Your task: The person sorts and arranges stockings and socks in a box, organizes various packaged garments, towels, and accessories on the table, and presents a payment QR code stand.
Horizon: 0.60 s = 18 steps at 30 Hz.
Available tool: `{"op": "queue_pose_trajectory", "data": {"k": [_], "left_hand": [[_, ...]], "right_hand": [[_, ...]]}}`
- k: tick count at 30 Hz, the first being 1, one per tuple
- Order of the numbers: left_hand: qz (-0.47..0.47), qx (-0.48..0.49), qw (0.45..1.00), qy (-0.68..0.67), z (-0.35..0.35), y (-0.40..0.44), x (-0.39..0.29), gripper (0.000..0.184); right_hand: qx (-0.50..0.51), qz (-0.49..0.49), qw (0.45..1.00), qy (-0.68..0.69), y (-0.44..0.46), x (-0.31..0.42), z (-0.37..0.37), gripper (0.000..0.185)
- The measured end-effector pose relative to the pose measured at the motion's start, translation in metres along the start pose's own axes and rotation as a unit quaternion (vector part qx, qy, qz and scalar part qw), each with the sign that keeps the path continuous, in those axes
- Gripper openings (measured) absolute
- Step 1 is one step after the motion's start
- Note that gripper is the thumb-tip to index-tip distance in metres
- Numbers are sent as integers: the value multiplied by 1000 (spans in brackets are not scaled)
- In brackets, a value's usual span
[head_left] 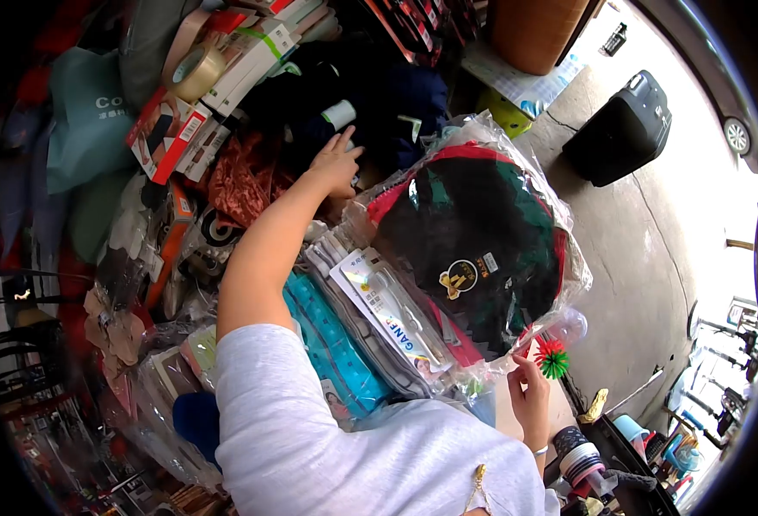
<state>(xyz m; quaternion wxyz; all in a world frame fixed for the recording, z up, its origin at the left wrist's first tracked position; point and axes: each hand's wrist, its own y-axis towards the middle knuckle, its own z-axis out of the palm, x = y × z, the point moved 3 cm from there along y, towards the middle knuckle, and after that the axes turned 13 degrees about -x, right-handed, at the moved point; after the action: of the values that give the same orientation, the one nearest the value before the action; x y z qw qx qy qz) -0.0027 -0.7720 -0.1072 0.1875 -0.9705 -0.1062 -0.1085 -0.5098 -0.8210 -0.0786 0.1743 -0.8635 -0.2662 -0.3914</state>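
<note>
My left hand [336, 165] reaches over a pile of dark clothes [396, 90], its fingers apart near a pale label [339, 114]. Part of that hand's underside is hidden. In front of me lies a clear plastic bag [572, 258] around a folded black garment [473, 232] with red edges and a gold logo. My right hand [529, 394] is at the bag's near right corner, fingertips pinched on the plastic. Beside them is a red and green spiky thing [552, 359]. Left of the bag are a GANE package [392, 314] and turquoise packed cloth [336, 344].
Boxes [172, 129] and a tape roll [198, 73] are stacked at the upper left. A teal bag [91, 120] hangs beside them. On the floor at right stands a black suitcase [619, 129]. Striped rolls [578, 456] sit at lower right.
</note>
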Motion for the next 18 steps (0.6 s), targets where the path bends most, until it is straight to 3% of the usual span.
{"op": "queue_pose_trajectory", "data": {"k": [2,4,5,6,8,11,13,16,18], "left_hand": [[-7,-37,997,-66,-6,-21,15,46],[-34,-74,959,-271,-10,-39,31,42],[-52,-94,943,-315,-10,-50,40,50],[-81,-112,926,-352,-28,-64,46,46],[-173,-61,839,-513,-46,-95,61,41],[-224,-159,689,-671,-57,-146,88,48],[-186,-292,647,-679,-65,-187,108,56],[-207,-375,530,-732,-80,-253,124,56],[-231,-436,496,-714,-83,-300,133,53]], "right_hand": [[11,-6,1000,6,1,3,3,31],[23,-17,1000,12,5,6,7,29],[24,-28,999,6,8,6,7,26],[26,-40,999,0,12,7,7,24],[35,-71,997,-17,21,11,2,16],[38,-78,996,-7,37,29,-11,15],[8,-105,994,-18,48,29,-20,18],[-14,-81,996,-24,68,36,-31,19],[-38,-110,993,2,83,40,-31,20]]}}
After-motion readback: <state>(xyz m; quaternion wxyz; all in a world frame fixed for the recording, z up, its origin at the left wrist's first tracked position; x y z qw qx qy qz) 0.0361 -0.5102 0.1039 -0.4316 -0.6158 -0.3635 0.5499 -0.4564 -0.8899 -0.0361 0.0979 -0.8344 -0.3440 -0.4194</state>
